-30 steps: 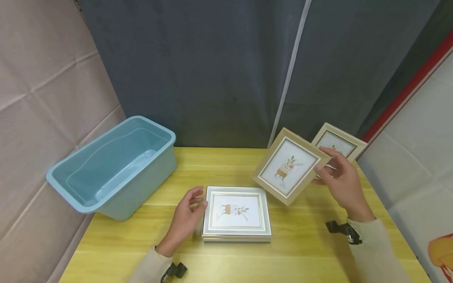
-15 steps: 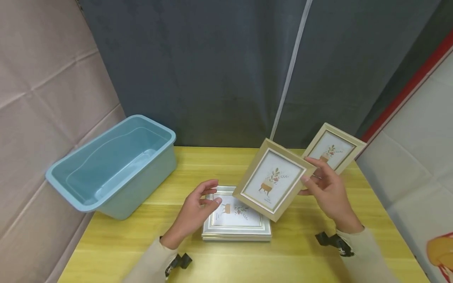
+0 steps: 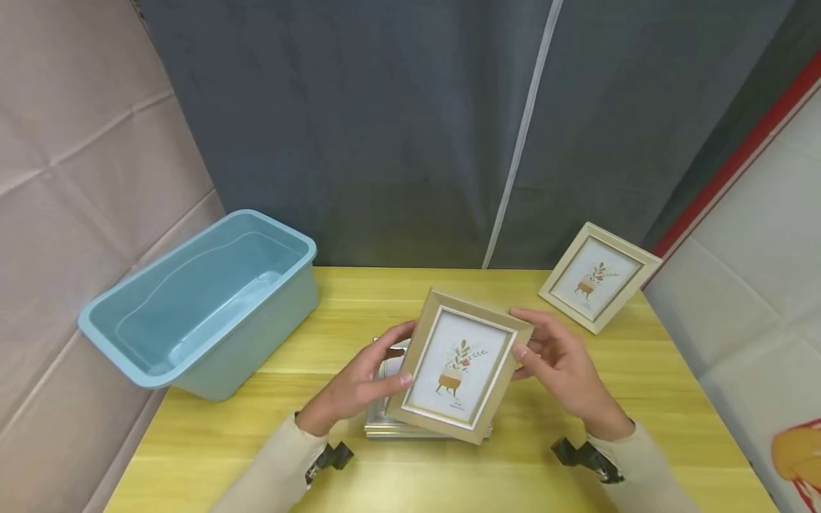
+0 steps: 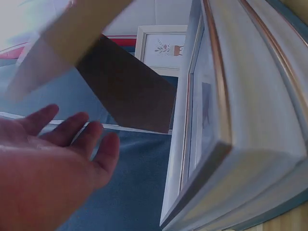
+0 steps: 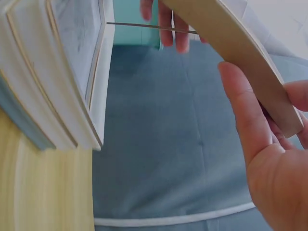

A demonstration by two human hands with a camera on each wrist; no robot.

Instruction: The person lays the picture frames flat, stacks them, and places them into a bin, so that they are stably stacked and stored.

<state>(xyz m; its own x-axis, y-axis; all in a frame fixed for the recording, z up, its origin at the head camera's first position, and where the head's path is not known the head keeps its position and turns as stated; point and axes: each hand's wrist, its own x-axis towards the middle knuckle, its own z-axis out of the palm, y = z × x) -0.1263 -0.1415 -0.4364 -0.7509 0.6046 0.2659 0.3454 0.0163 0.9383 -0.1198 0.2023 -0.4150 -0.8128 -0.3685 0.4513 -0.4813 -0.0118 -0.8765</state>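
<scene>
My right hand (image 3: pixel 567 377) pinches the right edge of a beige picture frame (image 3: pixel 458 367), tilted, with a plant print facing up. In the right wrist view, the right thumb and fingers (image 5: pixel 240 106) hold its side. My left hand (image 3: pixel 353 388) is at the frame's left edge, fingers extended; the left wrist view shows a gap between those fingers (image 4: pixel 86 137) and the frame. A brown stand leg (image 4: pixel 130 86) sticks out behind it. Under the held frame lies a stack of silver picture frames (image 3: pixel 385 427), mostly covered in the head view.
Another cream picture frame (image 3: pixel 596 278) stands propped at the table's back right. A blue plastic bin (image 3: pixel 256 335) sits at the left on the yellow wooden table (image 3: pixel 513 463). A dark grey curtain (image 3: pixel 359 142) hangs behind.
My right hand has brought the beige picture frame left and down over the silver stack. My left hand has moved right and up to its left edge. The cream frame behind is uncovered.
</scene>
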